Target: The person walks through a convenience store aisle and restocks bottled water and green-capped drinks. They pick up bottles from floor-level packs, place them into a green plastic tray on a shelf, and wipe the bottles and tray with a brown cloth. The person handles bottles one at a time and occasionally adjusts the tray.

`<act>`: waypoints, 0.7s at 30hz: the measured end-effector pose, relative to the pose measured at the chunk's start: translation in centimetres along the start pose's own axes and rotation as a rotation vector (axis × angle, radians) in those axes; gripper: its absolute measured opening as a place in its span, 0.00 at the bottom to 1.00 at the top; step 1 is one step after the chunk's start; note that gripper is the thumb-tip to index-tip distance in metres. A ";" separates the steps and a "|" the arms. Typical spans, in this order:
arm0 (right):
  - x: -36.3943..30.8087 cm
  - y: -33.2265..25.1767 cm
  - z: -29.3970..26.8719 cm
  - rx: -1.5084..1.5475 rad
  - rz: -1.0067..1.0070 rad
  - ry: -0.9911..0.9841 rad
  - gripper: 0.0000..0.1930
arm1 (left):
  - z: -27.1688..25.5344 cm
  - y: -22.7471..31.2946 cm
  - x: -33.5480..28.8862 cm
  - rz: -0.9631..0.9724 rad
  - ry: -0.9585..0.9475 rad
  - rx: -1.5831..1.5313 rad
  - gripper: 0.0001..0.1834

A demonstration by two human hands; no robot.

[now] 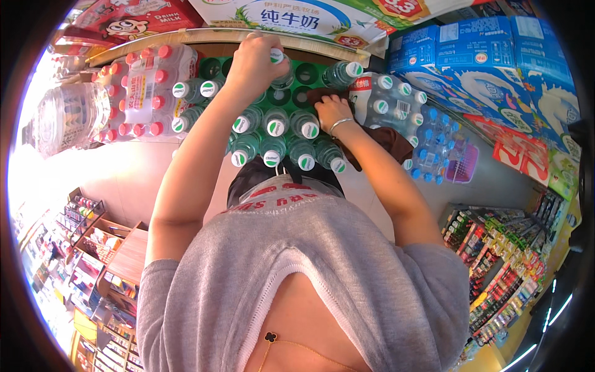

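My left hand (255, 69) is closed around a clear bottle (285, 79) with a white and green cap, at the back of a green tray (319, 84) with round hollows. Rows of similar bottles (274, 124) stand along the tray's near side, and a few more are at its left and back right. On the right of the tray my right hand (333, 115) has its fingers curled on a dark brown cloth (392, 142). Part of the cloth shows beyond the fingers, and the rest hangs below the wrist.
Left of the tray is a shrink-wrapped pack of red-capped bottles (145, 93). Wrapped white-capped bottles (387, 105) and blue-capped bottles (432, 146) stand to the right. Milk cartons (282, 15) line the back, with blue cartons (477, 59) at the right. A pink basket (463, 162) sits on the floor.
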State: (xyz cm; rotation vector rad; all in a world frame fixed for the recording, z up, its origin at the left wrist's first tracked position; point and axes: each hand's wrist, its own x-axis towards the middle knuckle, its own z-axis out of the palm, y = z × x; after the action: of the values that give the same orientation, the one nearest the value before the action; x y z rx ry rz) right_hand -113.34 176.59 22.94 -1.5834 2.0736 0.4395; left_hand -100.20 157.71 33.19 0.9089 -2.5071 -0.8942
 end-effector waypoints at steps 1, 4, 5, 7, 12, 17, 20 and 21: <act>0.4 0.6 0.4 -0.002 0.021 -0.030 0.18 | 0.2 0.0 0.1 -0.017 0.017 -0.007 0.14; 1.6 1.3 1.5 -0.161 0.033 -0.174 0.24 | 0.7 0.1 0.4 -0.068 0.024 -0.004 0.15; 2.1 1.3 1.9 -0.221 0.023 -0.185 0.24 | 0.9 0.1 0.4 -0.074 0.014 0.010 0.15; 2.8 1.2 2.9 -0.293 0.019 -0.176 0.21 | 1.2 0.3 0.4 -0.078 -0.005 0.044 0.14; 4.4 0.0 4.2 -0.253 0.076 -0.102 0.15 | 1.6 0.9 -0.1 -0.062 -0.026 0.051 0.14; 4.6 1.6 0.4 0.087 0.194 -0.184 0.17 | 0.8 0.2 -0.4 -0.086 -0.005 0.021 0.14; 3.7 3.6 -1.7 0.462 0.070 -0.090 0.27 | 0.4 -0.4 -0.7 -0.087 -0.004 -0.019 0.14; 3.3 3.9 -1.6 0.541 0.009 0.058 0.27 | 0.3 -0.4 -0.6 -0.086 0.006 -0.032 0.14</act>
State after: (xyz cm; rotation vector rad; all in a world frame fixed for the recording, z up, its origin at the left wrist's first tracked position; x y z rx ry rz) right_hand -118.01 174.17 22.32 -1.2690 2.0141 -0.1629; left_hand -99.69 158.00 32.63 1.0137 -2.4575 -0.9539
